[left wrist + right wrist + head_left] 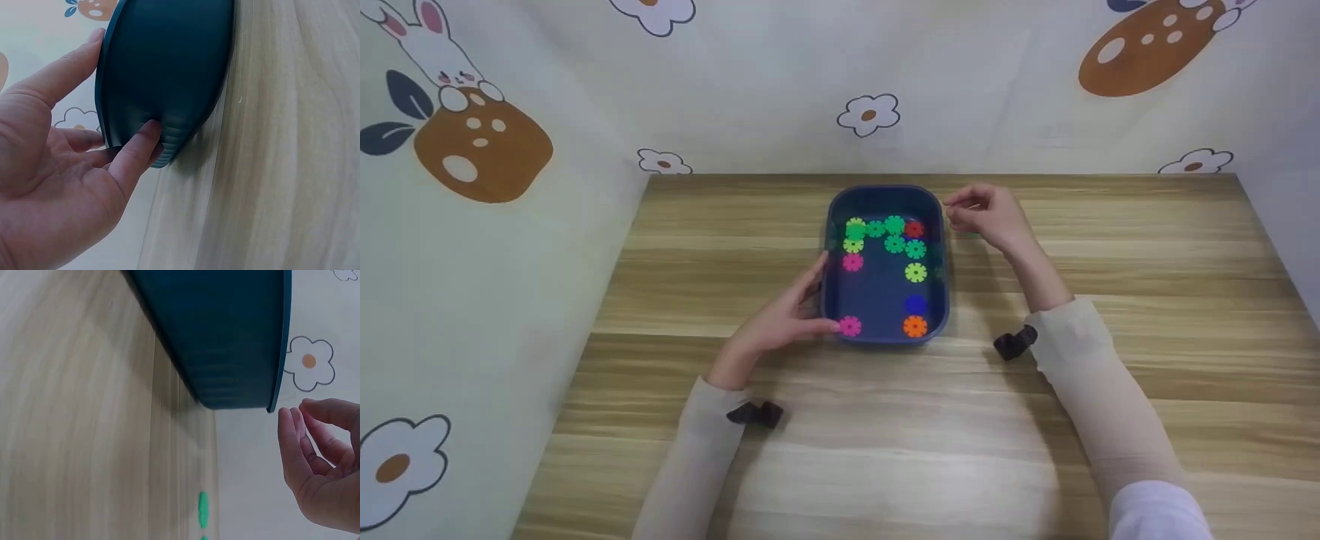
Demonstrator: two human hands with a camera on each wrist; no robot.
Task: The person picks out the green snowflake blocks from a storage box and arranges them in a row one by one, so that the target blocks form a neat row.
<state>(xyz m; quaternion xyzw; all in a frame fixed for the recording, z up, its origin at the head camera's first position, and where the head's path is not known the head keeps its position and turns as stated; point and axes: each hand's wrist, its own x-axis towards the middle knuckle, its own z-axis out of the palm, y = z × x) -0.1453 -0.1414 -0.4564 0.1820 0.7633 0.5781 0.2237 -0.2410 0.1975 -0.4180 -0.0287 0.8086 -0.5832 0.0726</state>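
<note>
A dark blue plastic tub [883,292] stands in the middle of the table, holding several notched snowflake discs. A pink disc [850,326] and an orange disc [915,326] lie at its near end, with green discs [895,244] grouped towards the back. My left hand [776,319] holds the tub's left side. In the left wrist view, the thumb meets the rim and fingers press the outer wall. Beside the far right corner is my right hand [990,214], fingers loosely bent and tips close together; nothing shows between them in the right wrist view.
On the wooden table [1140,360], green discs [203,510] stand near the back edge, mostly hidden by my right hand in the head view. A patterned cloth [765,82] rises behind the table. Each sleeve carries a small black clip [1016,342].
</note>
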